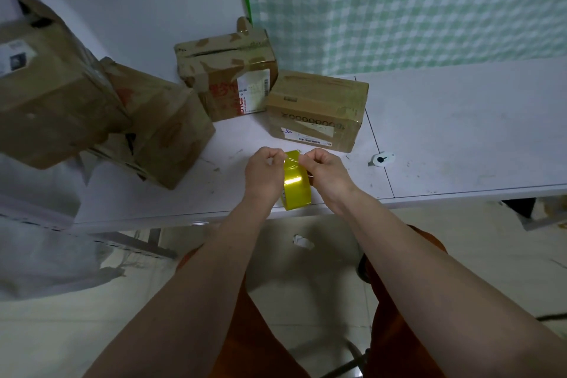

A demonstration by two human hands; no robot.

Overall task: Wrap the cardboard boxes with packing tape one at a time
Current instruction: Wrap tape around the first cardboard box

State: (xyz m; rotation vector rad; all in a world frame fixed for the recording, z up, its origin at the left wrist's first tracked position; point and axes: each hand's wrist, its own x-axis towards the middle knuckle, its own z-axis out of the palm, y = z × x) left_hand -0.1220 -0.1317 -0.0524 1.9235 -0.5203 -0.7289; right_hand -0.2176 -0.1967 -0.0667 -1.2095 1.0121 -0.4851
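Centre of the frame, just above the table's near edge: roll of yellow packing tape (296, 182) held upright between both hands, over the white table (460, 138). Left hand (264, 173) curled, fingertips pinching at the top of the roll; right hand (328, 175) likewise curled and pinching there, a thin clear strip lifting between the two. Probably picking the free end loose, hence the roll kept close and braced on both sides rather than set down.

Four cardboard boxes waiting, none touched. Nearest: small box (317, 110) right of centre, just beyond the hands, barcode label facing forward. Behind it toward upper centre, a worn box with red lettering (227, 74), against the wall. Left of centre, a tilted box (162, 129) leaning under a large box (52, 86) at the far left.

Small white cutter-like object (380, 159) on the table right of the hands, within easy reach, likely for severing tape. Crumpled paper scrap (302, 242) on the floor, lower centre.
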